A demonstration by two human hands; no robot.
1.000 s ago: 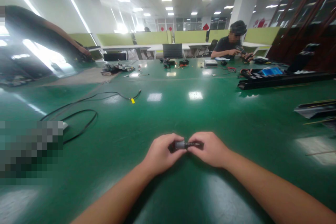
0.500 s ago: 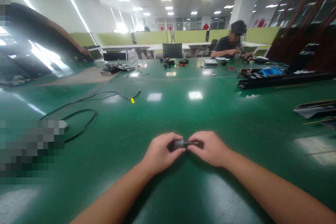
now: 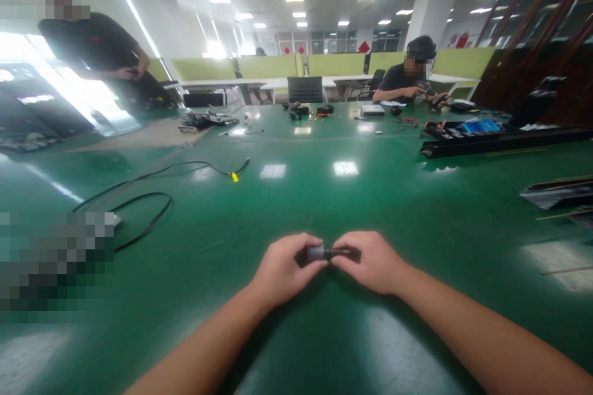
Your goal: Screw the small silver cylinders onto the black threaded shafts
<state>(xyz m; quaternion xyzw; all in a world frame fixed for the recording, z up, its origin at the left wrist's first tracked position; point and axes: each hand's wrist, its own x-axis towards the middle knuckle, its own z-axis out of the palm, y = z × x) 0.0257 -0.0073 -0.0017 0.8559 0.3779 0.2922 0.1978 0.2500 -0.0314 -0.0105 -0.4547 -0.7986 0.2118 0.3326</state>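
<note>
Low in the middle of the head view, a small grey cylinder with a thin black end (image 3: 317,252) lies crosswise between my hands, just over the green table (image 3: 296,203). My left hand (image 3: 283,268) is closed around the thicker grey end, thumb in front and fingers behind. At the thin black end, the thumb and fingers of my right hand (image 3: 373,262) pinch together. Both sets of fingertips nearly meet. The part's outer ends are hidden in the palms, and its exact kind cannot be made out.
A black cable (image 3: 171,197) with a yellow tag (image 3: 235,177) lies at left. Electronic parts (image 3: 206,120) sit farther back. On the right are a long black channel (image 3: 491,141) and metal strips (image 3: 556,191). One person (image 3: 407,77) sits across the table; another (image 3: 102,49) stands at left.
The person at the left has straightened up and drawn the outstretched arm back, hands now together near the waist. My hands and the cylindrical part look unmoved.
</note>
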